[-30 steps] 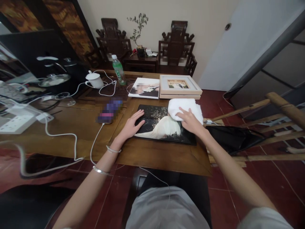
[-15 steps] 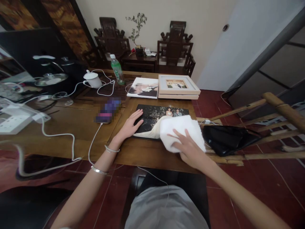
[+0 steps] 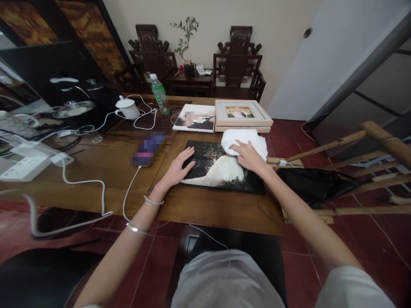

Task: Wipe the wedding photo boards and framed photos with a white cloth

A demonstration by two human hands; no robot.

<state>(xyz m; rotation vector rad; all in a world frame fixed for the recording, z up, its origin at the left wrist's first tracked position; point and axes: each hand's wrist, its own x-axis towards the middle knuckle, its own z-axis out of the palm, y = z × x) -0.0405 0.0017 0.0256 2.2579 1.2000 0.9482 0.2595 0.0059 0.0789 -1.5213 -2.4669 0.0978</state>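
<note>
A dark photo panel lies flat on the wooden table, a long pale dress showing in its picture. My left hand rests on the panel's left edge with its fingers stretched out. Under my right hand is a white fluffy cloth, pressed on the panel's upper right part. The fingers of that hand are bent into the cloth, which hides the people in the picture there.
Behind the panel stand a white-edged photo print and stacked light-wood frames. A green-labelled bottle, a lidded white cup, a phone on a cable and a power strip are leftward. A black bag is at right.
My right hand has moved the cloth away from me, from the panel's lower right to its upper right, uncovering the lower part. My left hand stays at the left edge.
</note>
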